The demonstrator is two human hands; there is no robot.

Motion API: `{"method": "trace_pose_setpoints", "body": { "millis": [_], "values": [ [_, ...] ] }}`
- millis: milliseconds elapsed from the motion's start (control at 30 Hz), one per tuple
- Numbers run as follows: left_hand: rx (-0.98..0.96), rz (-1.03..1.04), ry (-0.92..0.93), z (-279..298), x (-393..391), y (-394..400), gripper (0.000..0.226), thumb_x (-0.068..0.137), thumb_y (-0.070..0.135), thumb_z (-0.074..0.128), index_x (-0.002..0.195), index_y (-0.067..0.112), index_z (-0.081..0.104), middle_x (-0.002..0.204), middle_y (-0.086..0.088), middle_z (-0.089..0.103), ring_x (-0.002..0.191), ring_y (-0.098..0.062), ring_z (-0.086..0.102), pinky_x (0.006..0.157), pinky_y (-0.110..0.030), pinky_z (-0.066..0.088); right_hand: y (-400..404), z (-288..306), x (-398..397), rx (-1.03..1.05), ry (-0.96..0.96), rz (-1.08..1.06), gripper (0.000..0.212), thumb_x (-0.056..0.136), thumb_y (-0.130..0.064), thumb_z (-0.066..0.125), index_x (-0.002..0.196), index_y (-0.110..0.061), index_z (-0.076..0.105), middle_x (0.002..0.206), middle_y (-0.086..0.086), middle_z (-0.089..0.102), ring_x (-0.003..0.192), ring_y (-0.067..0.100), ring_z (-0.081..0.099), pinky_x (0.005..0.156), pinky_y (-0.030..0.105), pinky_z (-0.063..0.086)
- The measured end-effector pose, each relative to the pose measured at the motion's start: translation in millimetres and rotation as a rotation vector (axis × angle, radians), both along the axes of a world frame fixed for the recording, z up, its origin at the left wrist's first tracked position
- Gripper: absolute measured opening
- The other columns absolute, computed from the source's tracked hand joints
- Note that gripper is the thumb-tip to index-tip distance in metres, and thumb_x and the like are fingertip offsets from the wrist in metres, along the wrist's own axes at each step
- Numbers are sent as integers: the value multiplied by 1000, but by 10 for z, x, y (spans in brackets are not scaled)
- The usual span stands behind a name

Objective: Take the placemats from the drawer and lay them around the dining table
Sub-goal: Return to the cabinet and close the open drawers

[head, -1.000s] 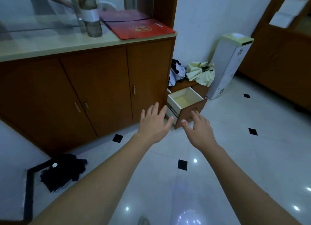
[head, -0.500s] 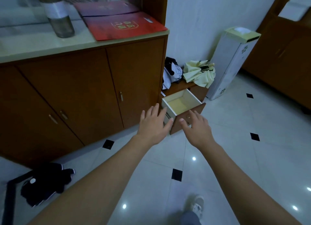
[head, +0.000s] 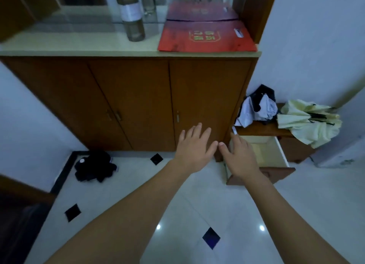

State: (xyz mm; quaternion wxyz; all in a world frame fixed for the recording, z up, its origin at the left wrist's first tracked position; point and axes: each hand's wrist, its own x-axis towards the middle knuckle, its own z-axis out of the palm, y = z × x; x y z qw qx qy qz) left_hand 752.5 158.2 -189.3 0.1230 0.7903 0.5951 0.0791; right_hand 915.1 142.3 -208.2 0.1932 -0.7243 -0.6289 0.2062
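Observation:
A low wooden drawer (head: pixel 282 153) stands pulled open at floor level, to the right of the brown cabinet (head: pixel 138 105). Its pale inside shows no placemats that I can make out. My right hand (head: pixel 240 157) hovers over the drawer's left part, palm down, fingers apart and holding nothing. My left hand (head: pixel 194 147) is stretched out beside it in front of the cabinet's right door, fingers spread and empty. The two hands are almost touching at the thumbs. No dining table is in view.
On the cabinet top lie a red folder (head: pixel 205 37) and a tall bottle (head: pixel 132 16). A pale yellow umbrella (head: pixel 308 121) and a dark-and-white one (head: pixel 258 107) rest on the low stand above the drawer. A black cloth (head: pixel 95 166) lies on the tiled floor at left.
The view has swung so the cabinet is now face-on and closer. Both hands have moved forward toward the open drawer, the right one now over it; they stay empty.

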Motion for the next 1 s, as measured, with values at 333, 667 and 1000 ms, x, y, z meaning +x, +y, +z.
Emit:
{"method": "trace_pose_setpoints", "body": {
  "millis": [333, 667, 1000],
  "values": [
    [-19, 111, -12, -65, 4, 440, 61, 101, 55, 20, 154, 26, 22, 163, -5, 16, 149, -25, 14, 120, -47, 8, 608, -76, -2, 18, -13, 155, 69, 95, -59, 35, 149, -16, 32, 153, 9, 37, 140, 30, 32, 113, 50, 30],
    [-73, -91, -78, -318, 1059, 1329, 58, 102, 52, 23, 153, 23, 27, 161, -8, 21, 146, -28, 20, 118, -47, 13, 1057, -25, 1182, 22, -27, -108, 56, 96, -45, 50, 140, -10, 46, 141, 10, 50, 132, 29, 41, 109, 40, 33],
    [-137, -36, -26, -542, 1960, 1818, 60, 102, 53, 22, 154, 24, 20, 162, -8, 17, 147, -29, 19, 119, -47, 13, 1575, -280, 2230, -29, -69, -136, 62, 96, -46, 48, 147, -12, 37, 151, 9, 40, 139, 31, 32, 112, 46, 30]
  ]
}}
